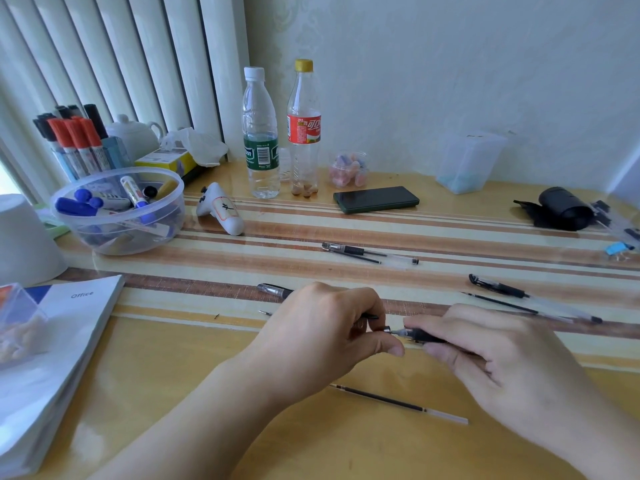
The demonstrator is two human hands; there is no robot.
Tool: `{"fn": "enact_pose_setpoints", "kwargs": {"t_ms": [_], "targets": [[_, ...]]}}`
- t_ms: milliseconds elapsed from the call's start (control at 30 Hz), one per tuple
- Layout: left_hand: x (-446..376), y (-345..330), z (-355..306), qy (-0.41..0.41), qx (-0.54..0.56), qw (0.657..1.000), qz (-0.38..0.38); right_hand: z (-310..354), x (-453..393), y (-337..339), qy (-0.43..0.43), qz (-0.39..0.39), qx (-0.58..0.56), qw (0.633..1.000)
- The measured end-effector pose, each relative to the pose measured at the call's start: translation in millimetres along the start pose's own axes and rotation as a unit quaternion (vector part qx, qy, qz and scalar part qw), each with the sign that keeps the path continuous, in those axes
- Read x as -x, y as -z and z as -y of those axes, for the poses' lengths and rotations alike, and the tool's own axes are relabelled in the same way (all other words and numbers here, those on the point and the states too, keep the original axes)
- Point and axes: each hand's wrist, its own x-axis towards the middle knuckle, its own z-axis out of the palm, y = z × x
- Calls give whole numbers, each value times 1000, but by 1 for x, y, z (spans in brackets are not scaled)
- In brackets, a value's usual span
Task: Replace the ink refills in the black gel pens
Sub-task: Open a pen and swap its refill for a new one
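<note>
Loose refill [398, 403] nearest, pen [420, 336] pinched btwn both hands' fingers [391, 348]

Glossy yellow-wood tabletop [173, 375] with a striped brown-and-cream mat [450, 233] under a clear cover across its middle. Pale embossed wallpaper on the wall [450, 64] along the far edge. White vertical blinds [104, 46] at the far-left corner, daylight coming in from the left edge.

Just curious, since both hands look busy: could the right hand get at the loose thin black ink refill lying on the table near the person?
Probably yes. The thin black ink refill lies bare just below the right hand, nothing between them, but that hand holds the black gel pen.
</note>
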Motion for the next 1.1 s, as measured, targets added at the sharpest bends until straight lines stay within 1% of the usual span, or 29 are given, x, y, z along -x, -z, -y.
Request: {"fn": "enact_pose_setpoints", "kwargs": {"t_ms": [67, 133, 167, 233, 300, 367, 433, 533, 567, 667, 733, 833, 900, 967, 1000, 1100], "targets": [[0, -3, -2, 4, -20, 1000, 9, 5, -1, 3, 6, -16, 72, 997], [1, -7, -5, 9, -34, 999, 7, 11, 0, 1, 14, -30, 102, 994], [1, -8, -5, 11, -39, 999, 4, 14, 1, 0, 10, -27, 97, 995], [0, -9, -4, 9, -43, 999, -4, 20, 4, -4, -36, 10, 44, 998], [0, -7, -3, 10, -32, 999, -12, 18, 5, -8, -89, 43, -37, 994], [1, -6, -2, 6, -34, 999, -14, 12, 6, -11, -91, 38, -77, 992], [1, -5, -3, 8, -39, 999, -7, 11, 3, -10, -80, 15, -63, 995], [2, -5, -2, 32, -30, 999, 1, 13, 3, -9, -109, 27, -131, 985], [2, -5, -2, 35, -30, 999, 2, 11, 3, -10, -108, 26, -132, 985], [1, -6, -1, 35, -30, 999, -4, 8, 2, -12, -100, -5, -107, 989], [1, -7, -1, 36, -28, 999, -7, 10, 1, -9, -99, -2, -90, 991], [2, -7, -1, 43, -26, 999, -6, 10, 2, -8, -123, 26, -118, 985], [1, -6, -1, 50, -24, 998, 19, 6, 2, -11, -115, 19, -79, 990], [1, -5, 1, 41, -37, 997, 52, 6, 2, -12, -90, -11, -12, 996], [1, -5, 1, 33, -42, 996, 65, 6, 1, -12, -79, -27, 3, 997], [1, -5, 1, 16, -54, 995, 84, 6, 1, -12, -53, -55, -14, 997]]}}
